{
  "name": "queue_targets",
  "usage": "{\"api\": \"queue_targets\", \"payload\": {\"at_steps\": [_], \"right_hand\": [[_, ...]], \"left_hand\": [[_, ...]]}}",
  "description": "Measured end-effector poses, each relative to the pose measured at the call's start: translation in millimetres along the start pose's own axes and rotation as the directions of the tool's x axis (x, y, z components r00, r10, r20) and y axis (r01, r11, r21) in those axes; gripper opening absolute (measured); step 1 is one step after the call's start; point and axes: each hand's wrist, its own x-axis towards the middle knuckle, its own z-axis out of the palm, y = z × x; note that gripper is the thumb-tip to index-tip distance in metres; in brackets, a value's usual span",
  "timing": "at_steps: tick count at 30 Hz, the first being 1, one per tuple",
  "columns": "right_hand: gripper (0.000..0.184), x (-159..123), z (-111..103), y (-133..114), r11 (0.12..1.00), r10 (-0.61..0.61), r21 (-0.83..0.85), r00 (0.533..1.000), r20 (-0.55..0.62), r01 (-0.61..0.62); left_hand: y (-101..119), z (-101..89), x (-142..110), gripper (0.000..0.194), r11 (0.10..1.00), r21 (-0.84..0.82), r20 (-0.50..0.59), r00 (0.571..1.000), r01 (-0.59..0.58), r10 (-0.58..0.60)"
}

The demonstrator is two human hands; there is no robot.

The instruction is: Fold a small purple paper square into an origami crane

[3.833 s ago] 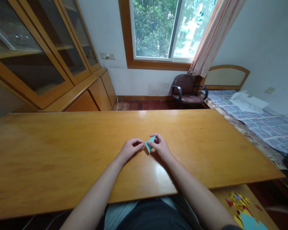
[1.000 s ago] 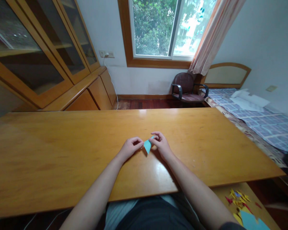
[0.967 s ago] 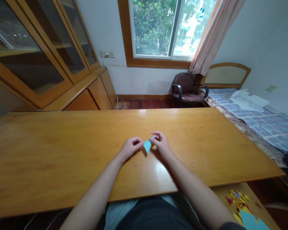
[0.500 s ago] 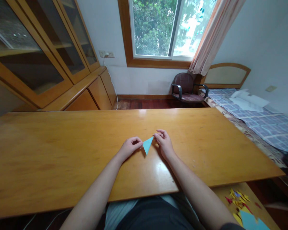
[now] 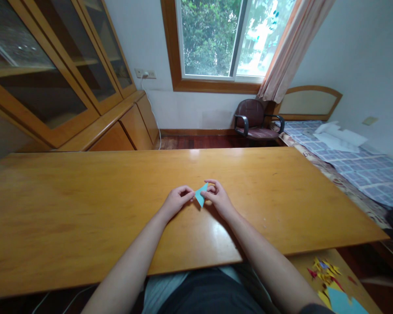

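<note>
A small light-blue folded paper triangle [image 5: 201, 194] is held just above the wooden table [image 5: 85, 205], near its middle. My left hand [image 5: 176, 201] pinches the paper's left corner with closed fingers. My right hand [image 5: 216, 197] pinches the right side, fingers curled over it. Both forearms reach in from the table's near edge.
A low stool [image 5: 334, 283] at the lower right carries several coloured paper scraps and a blue sheet [image 5: 339, 303]. A bed [image 5: 363, 170] runs along the right, a dark armchair [image 5: 253, 122] stands under the window, and glass-door cabinets [image 5: 52, 83] line the left wall.
Half a second ago my right hand held the triangle's far tip, stretched out flat. It has since come back toward my left hand, folding over the paper, which looks smaller.
</note>
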Motion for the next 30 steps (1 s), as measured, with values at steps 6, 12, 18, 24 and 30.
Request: {"api": "queue_targets", "payload": {"at_steps": [6, 12, 18, 24, 30], "right_hand": [[0.049, 0.1, 0.1, -0.4, 1.0, -0.011, -0.002, 1.0, -0.029, 0.011], [0.067, -1.7, 4.0, 0.0, 0.998, 0.053, -0.037, 0.995, 0.085, -0.05], [0.062, -1.9, 4.0, -3.8, 0.997, 0.039, -0.066, 0.998, 0.041, -0.036], [0.063, -1.8, 3.0, -4.8, 0.997, 0.034, -0.063, 0.999, 0.02, -0.033], [0.065, -1.8, 5.8, -1.2, 0.997, 0.046, -0.066, 0.996, 0.082, -0.041]], "left_hand": [[0.0, 0.6, 0.9, 0.026, 1.0, -0.019, -0.025, 1.0, 0.0, 0.0], [1.2, 1.6, 1.0, 0.027, 0.999, -0.031, -0.035, 0.999, 0.011, -0.012], [3.1, -1.0, 1.0, 0.029, 0.996, -0.081, -0.123, 0.992, 0.027, -0.037], [4.6, -3.4, 0.6, 0.031, 0.993, -0.118, -0.182, 0.982, 0.029, -0.05], [8.3, 0.3, 0.8, 0.03, 0.991, -0.128, -0.153, 0.987, 0.027, -0.047]]}}
